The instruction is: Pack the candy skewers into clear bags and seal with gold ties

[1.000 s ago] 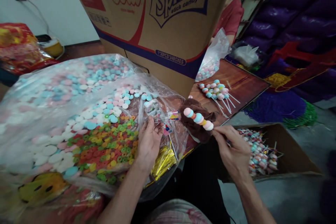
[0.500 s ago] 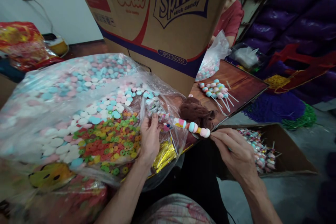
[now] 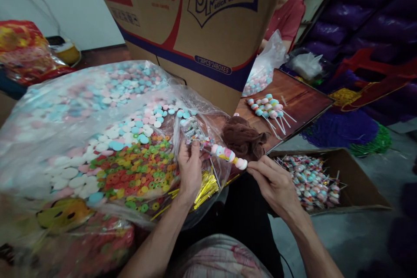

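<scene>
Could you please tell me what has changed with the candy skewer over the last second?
The right hand has pushed the candy skewer leftward, partway into the clear wrapper sleeve held by the left hand. Both grips stayed; the brown cloth has not moved.

The candy skewer (image 3: 228,155) carries round pastel sweets in pink, blue and white, threaded in a row on a thin stick. It lies nearly level, tilted down to the right, its upper end pushed into a small clear printed wrapper (image 3: 193,131) that angles up to the left above the bag of ring candies.
</scene>
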Demonstrator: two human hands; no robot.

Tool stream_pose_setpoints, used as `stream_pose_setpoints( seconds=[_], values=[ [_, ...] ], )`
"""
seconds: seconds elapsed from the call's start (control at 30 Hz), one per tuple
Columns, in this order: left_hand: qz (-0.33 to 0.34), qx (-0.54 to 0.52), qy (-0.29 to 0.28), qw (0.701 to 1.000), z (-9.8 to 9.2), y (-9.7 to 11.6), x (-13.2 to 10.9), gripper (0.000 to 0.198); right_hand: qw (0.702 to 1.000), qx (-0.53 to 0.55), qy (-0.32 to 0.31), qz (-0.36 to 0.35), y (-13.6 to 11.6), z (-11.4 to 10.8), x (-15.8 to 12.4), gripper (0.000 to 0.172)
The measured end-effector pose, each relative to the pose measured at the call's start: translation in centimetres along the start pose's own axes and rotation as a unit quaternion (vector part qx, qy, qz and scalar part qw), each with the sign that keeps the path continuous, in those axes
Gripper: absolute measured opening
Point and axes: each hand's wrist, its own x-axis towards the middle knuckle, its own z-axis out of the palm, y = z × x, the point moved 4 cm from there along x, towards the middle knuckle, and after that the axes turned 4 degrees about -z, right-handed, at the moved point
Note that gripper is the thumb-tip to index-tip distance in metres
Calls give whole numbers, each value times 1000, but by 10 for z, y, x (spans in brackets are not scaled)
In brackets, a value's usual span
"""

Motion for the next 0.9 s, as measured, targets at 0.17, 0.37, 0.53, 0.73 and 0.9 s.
stream_pose_setpoints(
  seconds=[0.17,0.37,0.53,0.73,0.9],
  values=[
    [-13,-5,-44,999,3,-3,-2,34,999,-43,-4,-18,-4,4,-1,18],
    [-26,-9,-25,999,3,-8,-6,37,992,-117,0,-42,-10,14,-2,22],
    [-77,-64,-40,994,11,-7,-10,39,993,-107,10,-55,-13,20,-2,22],
    [-139,-120,-76,980,28,-7,-17,28,991,-115,8,-66,-20,30,-5,21],
    [-122,-155,-67,978,27,-9,-17,26,1000,11,-2,4,-20,32,-7,17]
  ],
)
